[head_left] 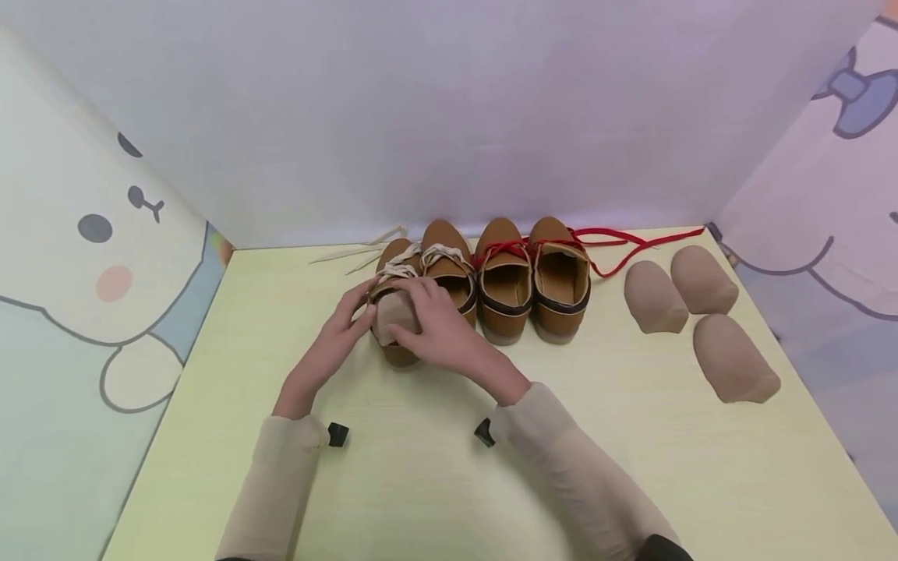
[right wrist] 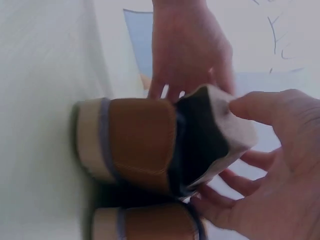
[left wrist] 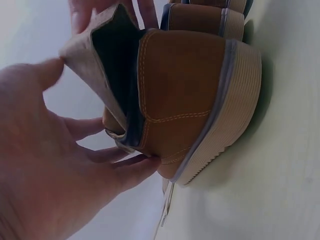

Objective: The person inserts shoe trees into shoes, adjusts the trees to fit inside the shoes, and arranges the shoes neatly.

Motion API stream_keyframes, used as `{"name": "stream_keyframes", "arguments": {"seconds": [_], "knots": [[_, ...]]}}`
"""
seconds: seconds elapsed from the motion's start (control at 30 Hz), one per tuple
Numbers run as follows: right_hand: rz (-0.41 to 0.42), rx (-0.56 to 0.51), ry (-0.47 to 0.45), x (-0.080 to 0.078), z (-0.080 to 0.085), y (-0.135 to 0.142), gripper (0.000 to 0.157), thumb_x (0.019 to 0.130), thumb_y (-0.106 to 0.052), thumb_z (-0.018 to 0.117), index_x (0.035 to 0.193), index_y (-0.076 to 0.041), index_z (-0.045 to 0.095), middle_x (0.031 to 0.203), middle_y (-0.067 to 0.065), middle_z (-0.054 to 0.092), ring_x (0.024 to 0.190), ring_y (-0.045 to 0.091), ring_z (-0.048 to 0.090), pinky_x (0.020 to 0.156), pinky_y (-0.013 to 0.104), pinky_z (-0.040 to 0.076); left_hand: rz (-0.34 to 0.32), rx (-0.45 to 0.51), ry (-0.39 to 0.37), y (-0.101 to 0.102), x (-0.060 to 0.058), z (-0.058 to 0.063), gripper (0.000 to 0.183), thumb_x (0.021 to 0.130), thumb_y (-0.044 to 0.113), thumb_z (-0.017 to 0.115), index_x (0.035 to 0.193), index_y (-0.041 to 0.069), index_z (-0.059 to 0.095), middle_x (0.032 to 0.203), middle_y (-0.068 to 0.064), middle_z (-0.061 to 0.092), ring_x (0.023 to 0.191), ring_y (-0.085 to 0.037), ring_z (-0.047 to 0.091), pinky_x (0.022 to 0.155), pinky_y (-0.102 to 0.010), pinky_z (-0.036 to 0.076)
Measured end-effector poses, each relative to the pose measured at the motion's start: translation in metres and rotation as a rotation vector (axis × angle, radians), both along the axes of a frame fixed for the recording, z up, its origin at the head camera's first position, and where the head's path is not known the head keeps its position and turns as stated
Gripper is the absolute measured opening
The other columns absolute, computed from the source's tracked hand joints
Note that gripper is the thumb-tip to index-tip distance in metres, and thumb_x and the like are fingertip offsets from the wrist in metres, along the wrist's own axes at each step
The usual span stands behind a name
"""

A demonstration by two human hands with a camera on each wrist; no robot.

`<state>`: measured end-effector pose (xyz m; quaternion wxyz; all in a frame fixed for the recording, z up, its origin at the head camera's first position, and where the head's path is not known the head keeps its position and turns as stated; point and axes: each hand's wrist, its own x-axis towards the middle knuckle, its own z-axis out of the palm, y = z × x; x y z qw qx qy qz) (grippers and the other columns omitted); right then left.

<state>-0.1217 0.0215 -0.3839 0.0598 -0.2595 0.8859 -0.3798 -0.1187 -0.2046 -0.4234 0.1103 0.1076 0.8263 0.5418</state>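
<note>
A brown shoe with white laces stands leftmost in a row, and a beige-brown shoe insert sits partly in its opening. My left hand holds the shoe's left side by the collar; in the left wrist view its thumb touches the edge of the insert. From the other side my right hand grips the insert. In the right wrist view the right thumb presses the insert's raised heel end, with the fingers along its side near the collar. The insert's front end is hidden inside the shoe.
Beside it stand another white-laced shoe and two red-laced shoes. Three more inserts lie at the table's right. Loose red laces trail behind them. A white wall closes the back of the pale table.
</note>
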Motion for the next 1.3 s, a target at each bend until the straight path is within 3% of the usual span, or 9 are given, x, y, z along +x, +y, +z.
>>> {"name": "stream_keyframes", "arguments": {"seconds": [0.17,0.33,0.47,0.8,1.07,1.3], "knots": [[-0.008,-0.087,-0.011,0.001,-0.008,0.008,0.060,0.100,-0.030,0.070,0.153,-0.014,0.045,0.152,0.015,0.045,0.131,0.030,0.051,0.102,0.050,0.052,-0.050,0.033,0.045,0.001,0.004,-0.002,0.067,0.109,0.034,0.054,0.167,0.029,0.020,0.174,-0.003,0.014,0.164,-0.034,0.011,0.127,-0.064,0.021],[-0.022,-0.072,-0.001,0.002,-0.010,0.008,0.057,0.101,-0.033,0.069,0.150,-0.014,0.048,0.150,0.013,0.047,0.123,0.028,0.055,0.097,0.046,0.055,-0.050,0.030,0.096,0.003,0.006,-0.003,0.057,0.109,0.031,0.057,0.161,0.024,0.035,0.173,-0.004,0.018,0.163,-0.030,0.013,0.125,-0.069,0.022],[-0.034,-0.050,0.034,0.001,-0.013,0.006,0.056,0.100,-0.031,0.070,0.149,-0.014,0.049,0.146,0.012,0.049,0.121,0.028,0.055,0.094,0.045,0.055,-0.029,-0.007,0.114,0.004,0.006,-0.004,0.049,0.109,0.030,0.056,0.155,0.019,0.044,0.172,-0.008,0.019,0.163,-0.031,0.013,0.122,-0.072,0.024],[-0.079,-0.028,0.132,-0.005,-0.015,-0.001,0.052,0.098,-0.026,0.074,0.144,-0.017,0.053,0.139,0.011,0.054,0.119,0.031,0.055,0.093,0.047,0.053,0.024,-0.062,0.172,0.007,0.001,-0.002,0.045,0.108,0.028,0.058,0.151,0.013,0.053,0.167,-0.015,0.030,0.155,-0.040,0.031,0.116,-0.071,0.035],[-0.122,0.011,0.180,-0.008,-0.021,-0.005,0.050,0.097,-0.025,0.075,0.143,-0.022,0.054,0.136,0.010,0.055,0.118,0.032,0.056,0.092,0.047,0.053,0.094,-0.066,0.232,0.011,-0.003,-0.008,0.039,0.103,0.025,0.067,0.138,0.008,0.062,0.160,-0.015,0.042,0.147,-0.038,0.047,0.112,-0.058,0.048],[-0.141,0.026,0.209,-0.012,-0.024,-0.010,0.048,0.096,-0.025,0.077,0.140,-0.023,0.057,0.131,0.010,0.056,0.115,0.032,0.057,0.088,0.047,0.056,0.130,-0.080,0.272,0.012,-0.003,-0.007,0.034,0.101,0.018,0.068,0.132,0.006,0.063,0.156,-0.016,0.047,0.143,-0.040,0.052,0.109,-0.053,0.052]]}}
